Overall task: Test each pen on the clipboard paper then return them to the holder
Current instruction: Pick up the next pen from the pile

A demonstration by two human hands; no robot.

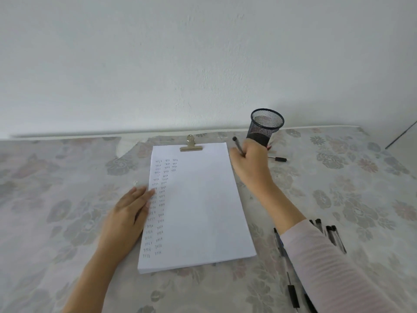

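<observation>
A stack of white paper point(203, 211) lies under a metal clip point(191, 146), with columns of small ink marks down its left side. My left hand point(129, 213) rests flat on the paper's left edge, fingers apart. My right hand point(250, 161) is closed around a black pen point(238, 145) beside the paper's top right corner, just in front of the black mesh holder point(265, 127). The holder looks tilted. One pen point(278, 158) lies on the table right of my hand. Several more pens point(331, 233) lie near my right sleeve.
The table carries a grey floral cloth point(67, 211) and ends at a white wall point(203, 64) close behind the holder. More pens point(292, 290) lie along the front right, partly under my forearm. A thin dark rod point(400, 136) leans at the far right.
</observation>
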